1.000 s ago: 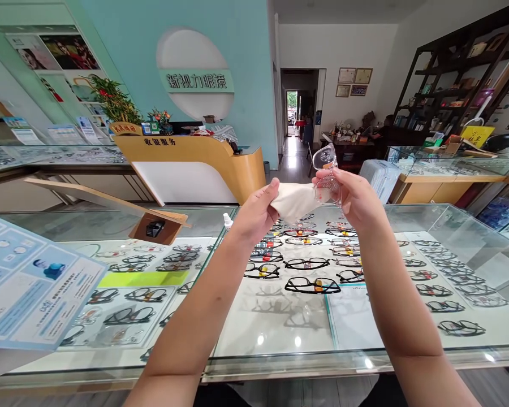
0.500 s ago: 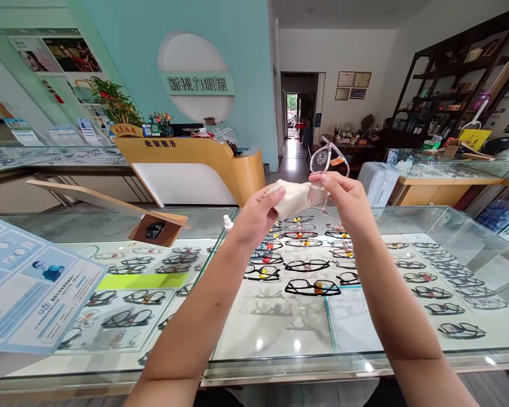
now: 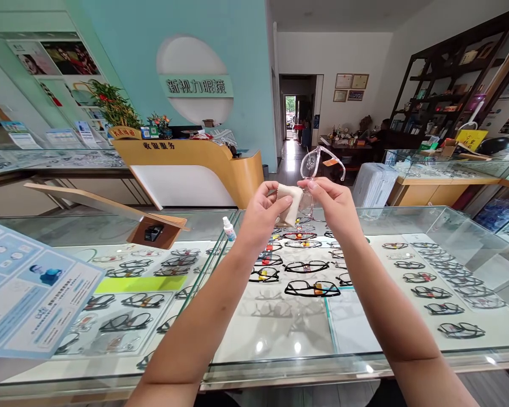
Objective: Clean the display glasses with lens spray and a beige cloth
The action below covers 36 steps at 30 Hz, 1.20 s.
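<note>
clear glasses point(image 3: 310, 164) now closer to left hand point(image 3: 262, 213), cloth point(image 3: 296, 207) more bunched

Both forearms raised, left hand point(image 3: 263, 213) pinching, right hand point(image 3: 331, 202) pinching

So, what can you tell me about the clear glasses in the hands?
The clear glasses have a see-through frame, plastic by its look, with an orange label on one arm, which is open and curves down at its tip. They're held on end above the counter, one lens over the other, pinched near the middle by the right hand's fingers. The pale cloth is beside the lower lens; contact is unclear.
</note>
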Tool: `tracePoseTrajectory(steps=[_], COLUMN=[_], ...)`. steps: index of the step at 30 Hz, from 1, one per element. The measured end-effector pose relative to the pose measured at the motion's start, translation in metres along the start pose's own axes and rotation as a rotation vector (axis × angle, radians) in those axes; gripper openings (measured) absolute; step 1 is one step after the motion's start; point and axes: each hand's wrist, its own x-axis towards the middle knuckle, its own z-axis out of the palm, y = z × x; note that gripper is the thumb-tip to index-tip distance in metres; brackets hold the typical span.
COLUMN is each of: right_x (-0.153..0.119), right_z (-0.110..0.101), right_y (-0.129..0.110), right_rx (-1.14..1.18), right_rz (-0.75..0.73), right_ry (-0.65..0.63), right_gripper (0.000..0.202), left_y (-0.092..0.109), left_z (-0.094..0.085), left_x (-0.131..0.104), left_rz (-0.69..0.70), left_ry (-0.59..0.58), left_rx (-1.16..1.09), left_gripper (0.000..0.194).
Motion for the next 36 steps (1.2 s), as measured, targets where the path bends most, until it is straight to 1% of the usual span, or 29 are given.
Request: tracePoseTrajectory(steps=[4,7,12,16,19,24,28,33,36], right_x=[-0.002,-0.002,-0.002,-0.001,0.000,0.000,0.000,-0.001,-0.001], right_z=[0.003,0.004,0.004,0.004,0.003,0.002,0.002,0.002,0.002], right_y=[-0.001,0.000,0.002,0.003,0.003,0.001,-0.001,-0.001,-0.002], right_rx=[-0.004,0.007,0.006,0.026,0.034,0.021,0.027,0.043,0.043], right_rz=[-0.010,-0.019,-0.035,-0.045,-0.045,-0.048,-0.036,-0.031,-0.035], right_ry=[0.024,0.044,0.056,0.084,0.086,0.094,0.082,0.079,0.073], right_gripper=[0.023,0.023,0.021,0.018,0.019,0.019,0.020,0.020,0.020], left_y=[-0.004,-0.005,-0.002,0.001,0.003,0.006,0.004,0.003,0.003], left_z=[0.001,0.001,0.001,0.001,0.000,-0.003,-0.005,-0.003,-0.003], left_x=[-0.001,-0.002,-0.004,-0.004,-0.003,-0.001,-0.001,-0.001,0.000], left_rz=[0.015,0.054,0.037,0.029,0.037,0.095,0.110,0.170,0.161], left_ry=[-0.023,-0.008,0.013,0.032,0.022,-0.003,-0.033,-0.009,-0.036], left_rx=[0.021,0.023,0.015,0.020,0.010,-0.011,0.038,0.057,0.056], left_gripper=[0.054,0.054,0.052,0.055,0.057,0.056,0.056,0.058,0.057])
